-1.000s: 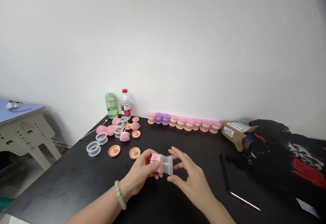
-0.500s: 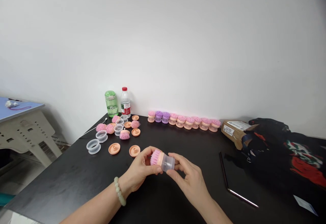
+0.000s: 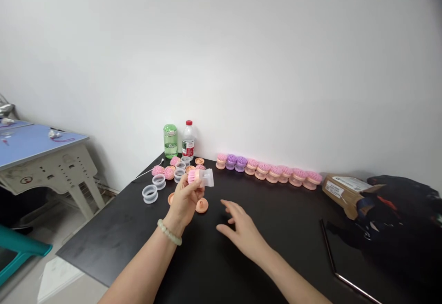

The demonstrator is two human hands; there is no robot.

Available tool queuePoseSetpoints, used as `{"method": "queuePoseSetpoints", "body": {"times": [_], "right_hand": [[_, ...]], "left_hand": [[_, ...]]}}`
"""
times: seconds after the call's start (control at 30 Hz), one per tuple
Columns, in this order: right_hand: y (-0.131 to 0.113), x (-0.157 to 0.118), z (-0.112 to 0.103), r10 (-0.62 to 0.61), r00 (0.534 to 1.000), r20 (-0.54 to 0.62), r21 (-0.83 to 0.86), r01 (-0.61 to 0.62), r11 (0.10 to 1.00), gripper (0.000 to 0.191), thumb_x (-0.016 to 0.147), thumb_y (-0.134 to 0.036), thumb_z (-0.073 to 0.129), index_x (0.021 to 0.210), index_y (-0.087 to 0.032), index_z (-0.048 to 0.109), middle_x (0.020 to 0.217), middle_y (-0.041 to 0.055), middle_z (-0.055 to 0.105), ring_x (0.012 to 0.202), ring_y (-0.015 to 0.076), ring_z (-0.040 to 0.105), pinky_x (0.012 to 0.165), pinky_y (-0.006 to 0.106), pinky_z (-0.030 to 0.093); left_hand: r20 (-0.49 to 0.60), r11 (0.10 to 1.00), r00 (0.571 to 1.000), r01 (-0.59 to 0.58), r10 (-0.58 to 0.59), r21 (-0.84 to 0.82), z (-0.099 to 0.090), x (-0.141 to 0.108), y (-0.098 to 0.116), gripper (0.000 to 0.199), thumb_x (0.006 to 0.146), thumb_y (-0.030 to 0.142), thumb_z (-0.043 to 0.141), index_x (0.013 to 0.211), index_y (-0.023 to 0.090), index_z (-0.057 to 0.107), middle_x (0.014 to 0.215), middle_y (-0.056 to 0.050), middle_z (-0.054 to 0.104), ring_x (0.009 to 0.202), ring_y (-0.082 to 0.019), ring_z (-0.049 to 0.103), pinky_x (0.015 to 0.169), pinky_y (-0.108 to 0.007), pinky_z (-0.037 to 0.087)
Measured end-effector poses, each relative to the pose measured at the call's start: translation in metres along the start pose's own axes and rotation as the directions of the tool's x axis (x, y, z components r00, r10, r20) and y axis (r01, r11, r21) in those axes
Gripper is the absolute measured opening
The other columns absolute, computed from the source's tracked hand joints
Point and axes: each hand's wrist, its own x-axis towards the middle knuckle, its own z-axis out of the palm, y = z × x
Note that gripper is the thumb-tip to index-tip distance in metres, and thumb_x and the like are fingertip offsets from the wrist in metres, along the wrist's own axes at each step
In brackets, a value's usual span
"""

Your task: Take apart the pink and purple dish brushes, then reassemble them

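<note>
My left hand (image 3: 184, 201) is raised above the black table (image 3: 113, 244) and grips a pink-bristled brush (image 3: 200, 177) with a clear plastic sleeve on its back end. My right hand (image 3: 242, 230) is spread open and holds nothing, hovering over the table to the right of the brush. Just below my left hand lies a peach plastic disc (image 3: 201, 206). Nearby are clear plastic rings (image 3: 150, 194) and loose pink bristle heads (image 3: 158, 170). Along the wall stands a row of assembled pink and purple brushes (image 3: 265, 171).
A green bottle (image 3: 170, 142) and a water bottle (image 3: 188, 140) stand at the wall. On the right are a cardboard box (image 3: 345, 191), a dark printed cloth (image 3: 400, 198) and a flat black slab with a metal edge (image 3: 348, 262). A blue-topped desk (image 3: 34, 145) stands beyond the table's left edge.
My right hand has let go of the brush and moved off to the right. My left hand has lifted the brush toward the far side of the table. The view has shifted.
</note>
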Motion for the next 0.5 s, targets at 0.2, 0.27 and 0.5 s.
{"method": "queuePoseSetpoints", "body": {"times": [0.2,0.27,0.5], "right_hand": [[-0.022,0.048,0.047,-0.163,0.978,0.127,-0.243,0.190,0.951,0.036,0.079,-0.022,0.073,0.115,-0.022,0.064,0.117,0.0098,0.067,0.111,0.0318,0.059,0.095,0.048,0.049],[-0.023,0.052,0.051,-0.189,0.972,0.139,-0.239,0.219,0.946,0.026,0.079,-0.018,0.071,0.104,-0.023,0.067,0.106,0.0069,0.070,0.107,0.0294,0.061,0.093,0.043,0.050],[-0.018,0.009,-0.001,-0.079,0.997,0.017,-0.184,0.081,0.980,0.042,0.071,-0.004,0.062,0.109,-0.020,0.060,0.106,0.0076,0.066,0.097,0.0239,0.065,0.085,0.036,0.053]], "left_hand": [[0.070,0.995,0.992,0.102,-0.102,0.002,0.001,-0.003,-0.007,0.036,0.063,0.026,0.087,0.077,0.017,0.054,0.070,0.004,0.058,0.058,-0.008,0.052,0.051,-0.018,0.039],[0.073,0.996,0.993,0.091,-0.091,-0.001,0.002,-0.003,-0.009,0.040,0.061,0.026,0.088,0.076,0.018,0.052,0.071,0.005,0.057,0.058,-0.006,0.052,0.052,-0.018,0.040],[0.104,0.982,0.978,0.170,-0.179,0.088,0.000,-0.009,-0.027,0.041,0.066,0.026,0.086,0.094,0.018,0.057,0.080,0.004,0.056,0.059,-0.005,0.047,0.056,-0.019,0.037]]}}
